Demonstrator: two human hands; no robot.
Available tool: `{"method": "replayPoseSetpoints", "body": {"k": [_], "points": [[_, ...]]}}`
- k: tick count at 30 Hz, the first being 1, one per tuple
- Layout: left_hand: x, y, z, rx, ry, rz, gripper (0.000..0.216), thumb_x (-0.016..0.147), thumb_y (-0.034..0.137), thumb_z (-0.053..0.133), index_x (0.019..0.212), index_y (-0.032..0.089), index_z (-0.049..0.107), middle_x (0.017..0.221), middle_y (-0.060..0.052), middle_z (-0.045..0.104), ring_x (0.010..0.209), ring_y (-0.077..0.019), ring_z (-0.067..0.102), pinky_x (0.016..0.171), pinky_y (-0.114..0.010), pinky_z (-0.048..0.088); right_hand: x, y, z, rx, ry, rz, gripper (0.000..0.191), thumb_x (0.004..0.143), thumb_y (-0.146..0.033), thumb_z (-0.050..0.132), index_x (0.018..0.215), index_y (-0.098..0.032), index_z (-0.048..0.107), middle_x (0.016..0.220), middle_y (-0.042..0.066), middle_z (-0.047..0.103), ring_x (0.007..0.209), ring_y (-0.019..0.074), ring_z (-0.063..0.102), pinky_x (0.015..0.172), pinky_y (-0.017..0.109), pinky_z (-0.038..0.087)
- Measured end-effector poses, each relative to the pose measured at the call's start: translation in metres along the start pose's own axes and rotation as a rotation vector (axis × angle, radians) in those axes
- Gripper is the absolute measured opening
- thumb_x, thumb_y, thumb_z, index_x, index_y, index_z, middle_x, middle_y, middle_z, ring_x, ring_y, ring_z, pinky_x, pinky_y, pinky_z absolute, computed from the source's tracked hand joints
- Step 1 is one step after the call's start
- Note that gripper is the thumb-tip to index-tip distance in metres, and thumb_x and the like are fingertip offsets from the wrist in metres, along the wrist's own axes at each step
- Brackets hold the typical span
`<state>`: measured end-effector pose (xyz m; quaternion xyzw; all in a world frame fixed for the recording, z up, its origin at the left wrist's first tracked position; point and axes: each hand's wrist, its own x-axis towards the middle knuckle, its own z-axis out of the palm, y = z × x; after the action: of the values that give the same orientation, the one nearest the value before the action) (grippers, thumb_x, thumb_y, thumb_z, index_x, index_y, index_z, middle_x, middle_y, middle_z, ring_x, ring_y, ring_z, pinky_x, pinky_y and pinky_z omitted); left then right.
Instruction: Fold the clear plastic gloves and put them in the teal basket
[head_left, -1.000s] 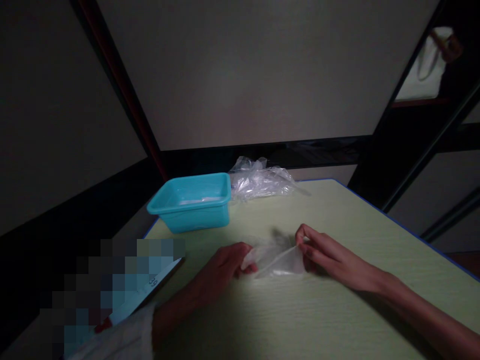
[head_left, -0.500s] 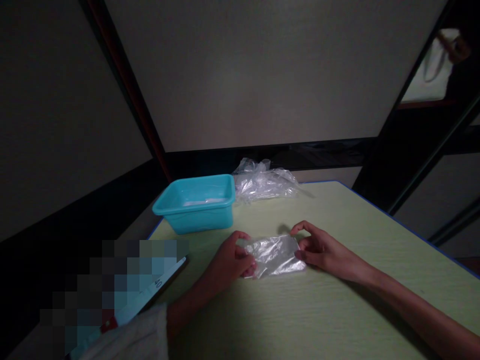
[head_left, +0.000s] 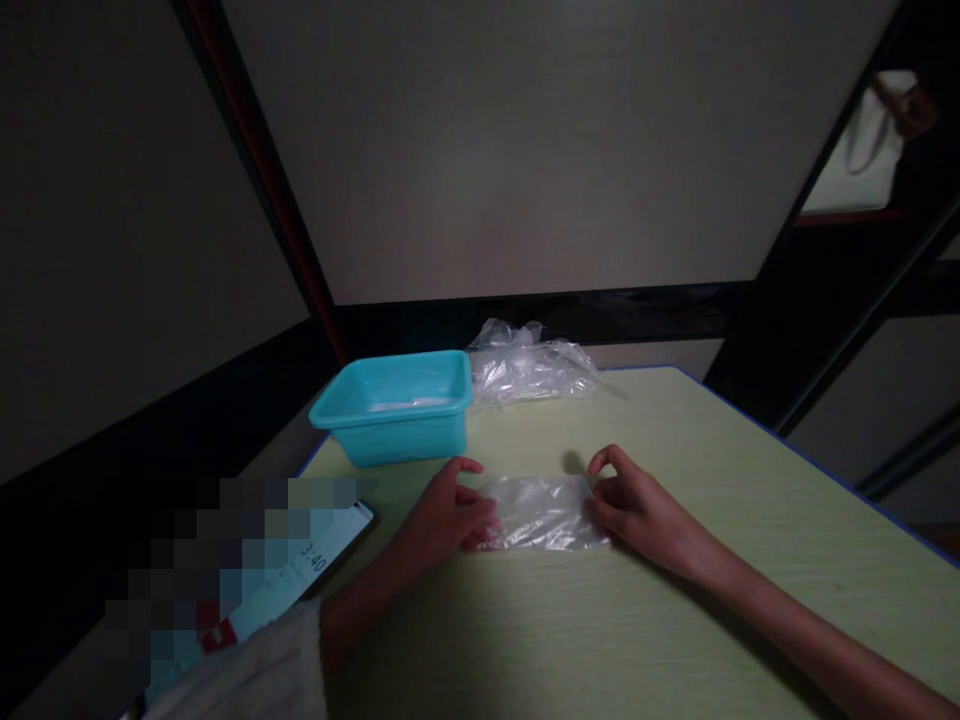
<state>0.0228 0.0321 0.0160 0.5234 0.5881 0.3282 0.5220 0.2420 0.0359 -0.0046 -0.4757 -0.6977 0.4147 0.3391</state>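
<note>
A small clear plastic bag (head_left: 544, 512) lies flat and stretched out on the table between my two hands. My left hand (head_left: 448, 512) pinches its left end between thumb and fingers. Pinkish-red marks or contents show through the plastic there; I cannot tell which. At the opposite end, the thumb and bent fingers of my right hand (head_left: 637, 512) close on the bag's edge, with the index finger arched above. Beyond my left hand stands a turquoise plastic basin (head_left: 401, 437), with something whitish and flat inside it.
Crumpled clear plastic (head_left: 529, 368) rests at the back of the table (head_left: 712, 470), beside the basin. A phone (head_left: 330, 545) with a lit screen, partly pixelated, lies left of my forearm. Cabinet panels (head_left: 510, 150) rise behind. A white bag (head_left: 862, 150) sits on a shelf at right.
My left hand has moved left, and the plastic bag is now flatter and stretched longer. The right hand has barely shifted. More of the phone screen shows.
</note>
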Motion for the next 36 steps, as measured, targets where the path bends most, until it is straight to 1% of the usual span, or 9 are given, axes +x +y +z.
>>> {"method": "replayPoseSetpoints", "body": {"k": [4,10,14,19,25,28,32,36], "points": [[-0.003,0.000,-0.007,0.028,-0.007,0.003,0.025,0.074,0.007,0.050,0.094,0.018,0.038,0.051,0.008,0.059,0.041,-0.0095,0.058,0.039,-0.014,0.038,-0.002,-0.004,-0.001,0.010,-0.009,0.005,0.023,0.072,-0.029,0.044,0.086,-0.024,0.027,0.054,-0.009,0.044,0.045,0.0108,0.044,0.042,0.022,0.030],[-0.001,-0.002,-0.016,0.090,-0.011,0.023,0.033,0.072,0.009,0.052,0.101,0.018,0.038,0.059,0.008,0.059,0.044,-0.0118,0.062,0.039,-0.016,0.036,-0.002,-0.004,-0.004,-0.010,-0.004,0.026,0.023,0.071,-0.030,0.043,0.086,-0.024,0.027,0.055,-0.008,0.047,0.045,0.0116,0.045,0.041,0.023,0.032],[-0.001,-0.002,-0.019,0.126,-0.022,0.026,0.036,0.070,0.009,0.053,0.102,0.018,0.039,0.061,0.008,0.059,0.047,-0.0124,0.063,0.039,-0.016,0.035,-0.002,-0.001,-0.006,-0.021,0.004,0.027,0.021,0.072,-0.029,0.043,0.086,-0.024,0.028,0.057,-0.007,0.047,0.044,0.0114,0.046,0.041,0.023,0.032],[-0.001,-0.005,-0.019,0.136,-0.019,0.045,0.043,0.065,0.010,0.058,0.103,0.018,0.040,0.062,0.009,0.056,0.048,-0.0138,0.063,0.038,-0.016,0.034,-0.002,-0.002,-0.006,-0.043,0.010,0.018,0.018,0.073,-0.027,0.042,0.086,-0.024,0.029,0.059,-0.006,0.050,0.045,0.0114,0.047,0.041,0.023,0.033],[-0.002,-0.007,-0.020,0.138,-0.046,0.112,0.058,0.055,0.005,0.065,0.106,0.017,0.039,0.060,0.010,0.057,0.049,-0.0118,0.058,0.046,-0.019,0.041,-0.003,-0.002,-0.005,-0.084,0.034,0.008,0.018,0.074,-0.025,0.042,0.086,-0.023,0.029,0.057,-0.006,0.050,0.043,0.0115,0.047,0.040,0.022,0.032],[-0.003,-0.006,-0.020,0.168,-0.050,0.133,0.063,0.053,0.004,0.067,0.109,0.016,0.040,0.064,0.009,0.058,0.050,-0.0099,0.055,0.046,-0.018,0.040,-0.004,-0.002,-0.005,-0.112,0.047,-0.006,0.018,0.075,-0.024,0.043,0.086,-0.024,0.030,0.058,-0.006,0.051,0.043,0.0119,0.048,0.040,0.022,0.033],[-0.002,-0.010,-0.018,0.191,-0.033,0.156,0.062,0.055,0.000,0.063,0.110,0.018,0.039,0.067,0.009,0.055,0.049,-0.0079,0.053,0.045,-0.016,0.037,-0.004,-0.004,-0.004,-0.222,0.080,-0.021,0.017,0.075,-0.024,0.043,0.087,-0.023,0.032,0.063,-0.003,0.055,0.046,0.0135,0.051,0.042,0.024,0.035],[-0.001,-0.016,-0.013,0.232,0.010,0.216,0.061,0.055,-0.001,0.060,0.109,0.019,0.040,0.071,0.009,0.052,0.048,-0.0066,0.051,0.044,-0.016,0.036,-0.004,-0.006,-0.005,-0.443,0.126,-0.059,0.018,0.074,-0.021,0.043,0.091,-0.021,0.036,0.061,-0.002,0.054,0.050,0.0163,0.052,0.046,0.027,0.038]]}}
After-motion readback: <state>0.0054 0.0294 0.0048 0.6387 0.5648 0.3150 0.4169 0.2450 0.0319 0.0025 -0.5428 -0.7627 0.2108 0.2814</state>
